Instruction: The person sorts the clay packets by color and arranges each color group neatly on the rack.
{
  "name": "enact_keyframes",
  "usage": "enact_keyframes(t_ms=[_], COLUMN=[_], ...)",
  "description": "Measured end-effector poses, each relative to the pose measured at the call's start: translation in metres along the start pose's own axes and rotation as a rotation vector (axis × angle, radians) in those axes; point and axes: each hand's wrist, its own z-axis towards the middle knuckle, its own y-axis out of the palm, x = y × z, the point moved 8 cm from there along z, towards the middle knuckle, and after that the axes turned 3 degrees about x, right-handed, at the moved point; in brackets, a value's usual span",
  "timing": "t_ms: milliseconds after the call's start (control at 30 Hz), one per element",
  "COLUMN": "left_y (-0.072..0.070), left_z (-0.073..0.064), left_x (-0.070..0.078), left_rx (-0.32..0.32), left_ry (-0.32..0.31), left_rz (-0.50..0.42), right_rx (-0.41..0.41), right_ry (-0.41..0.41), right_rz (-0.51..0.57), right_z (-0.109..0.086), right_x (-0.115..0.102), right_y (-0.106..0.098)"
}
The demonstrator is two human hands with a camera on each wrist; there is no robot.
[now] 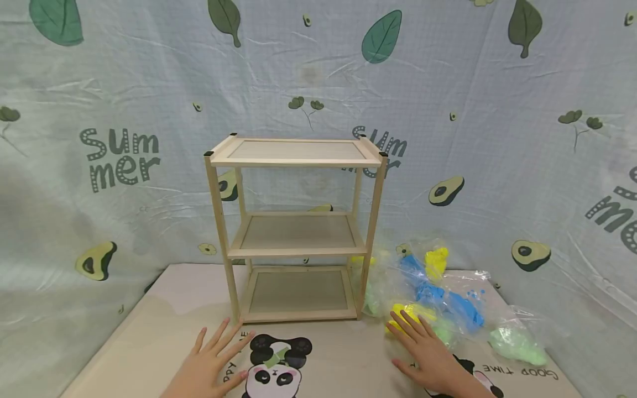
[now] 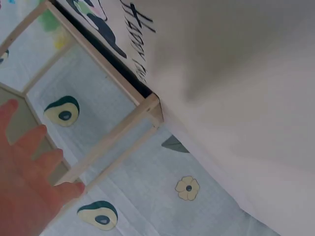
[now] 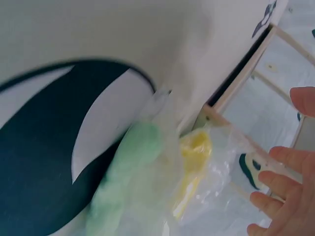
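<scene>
A small three-tier wooden shelf (image 1: pixel 298 252) with black corner caps stands upright at the table's back middle. My left hand (image 1: pixel 211 362) is spread in front of its left leg, fingers straight and nothing held. On the right, my right hand (image 1: pixel 423 354) is also spread with nothing in it. Its fingertips overlap a clear bag with yellow contents (image 1: pixel 410 314) in the head view; whether they touch, I cannot tell. Clear bags with blue (image 1: pixel 432 293), yellow (image 1: pixel 436 262) and pale green contents (image 1: pixel 517 344) lie beside the shelf. The left wrist view shows the left hand (image 2: pixel 29 182), the right wrist view the right hand (image 3: pixel 290 191).
The white table (image 1: pixel 144 354) carries a panda print (image 1: pixel 273 370) and lettering. A pale curtain (image 1: pixel 318 83) with leaf, avocado and "summer" prints hangs behind and along both sides. The bags crowd the shelf's right leg.
</scene>
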Motion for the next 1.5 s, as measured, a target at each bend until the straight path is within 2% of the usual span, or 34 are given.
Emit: enact_keyframes(t_ms=[100, 167, 267, 467, 600, 700, 867, 1000, 1233, 1367, 1500], left_y=[-0.004, -0.009, -0.018, -0.039, -0.047, -0.052, -0.061, -0.063, -0.061, -0.051, -0.042], left_z=[0.003, 0.005, 0.01, 0.019, 0.025, 0.032, 0.049, 0.061, 0.083, 0.092, 0.099], left_x=[-0.006, -0.011, -0.016, -0.033, -0.05, -0.064, -0.081, -0.09, -0.099, -0.104, -0.104], left_rx=[-0.001, 0.023, 0.086, 0.265, 0.353, 0.43, 0.538, 0.559, 0.56, 0.511, 0.454], left_ry=[-0.032, -0.04, -0.045, -0.074, -0.157, -0.228, -0.339, -0.438, -0.523, -0.576, -0.591], left_rz=[-0.031, -0.053, -0.101, -0.209, -0.308, -0.399, -0.547, -0.622, -0.747, -0.82, -0.914], right_rx=[0.025, 0.05, 0.095, 0.211, 0.256, 0.26, 0.227, 0.182, 0.096, 0.027, -0.072], right_ry=[-0.031, -0.056, -0.102, -0.152, -0.135, -0.109, -0.039, 0.008, 0.056, 0.078, 0.125], right_rz=[0.007, 0.011, 0.033, 0.091, 0.132, 0.163, 0.103, 0.072, 0.05, 0.048, 0.067], right_z=[-0.003, -0.004, -0.005, -0.001, 0.003, 0.005, 0.01, 0.014, 0.017, 0.016, 0.011], right_x=[0.004, 0.006, 0.009, 0.019, 0.036, 0.052, 0.08, 0.099, 0.122, 0.128, 0.137], right_y=[-0.004, -0.007, -0.013, -0.038, -0.051, -0.054, -0.049, -0.041, -0.025, -0.014, 0.003])
